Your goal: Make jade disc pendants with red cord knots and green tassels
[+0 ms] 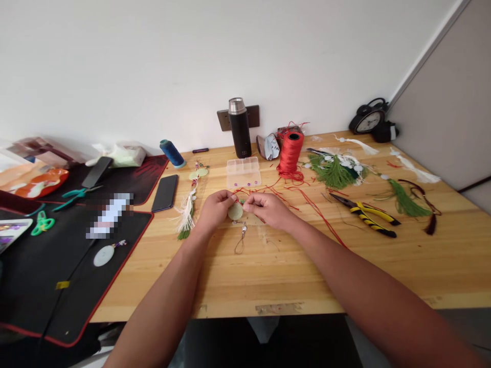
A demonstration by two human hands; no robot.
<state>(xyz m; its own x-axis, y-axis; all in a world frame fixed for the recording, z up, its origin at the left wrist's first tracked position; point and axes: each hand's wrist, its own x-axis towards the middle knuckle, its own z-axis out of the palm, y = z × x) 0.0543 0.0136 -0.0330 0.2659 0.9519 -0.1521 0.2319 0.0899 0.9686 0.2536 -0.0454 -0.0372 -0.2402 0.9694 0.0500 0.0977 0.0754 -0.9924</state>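
Note:
My left hand (218,208) pinches a round pale green pendant (235,211) by its upper edge, where thin red cord (241,190) is attached. Close by on the right, my right hand (269,208) has thumb and forefinger pressed together on what looks like the red cord; the fingertips partly hide it. Below the pendant, a small metal clasp with a thin looped strap (241,246) lies on the wooden table (238,286). Just behind the hands is a clear compartment box (243,173) with a few purple beads.
A large red cord spool (291,153) and a black thermos (240,130) stand at the back. On the right lie yellow-black pliers (370,217) and green tassels (333,171). To the left are a phone (164,193), a blue thread spool (172,153) and a white tassel (186,212).

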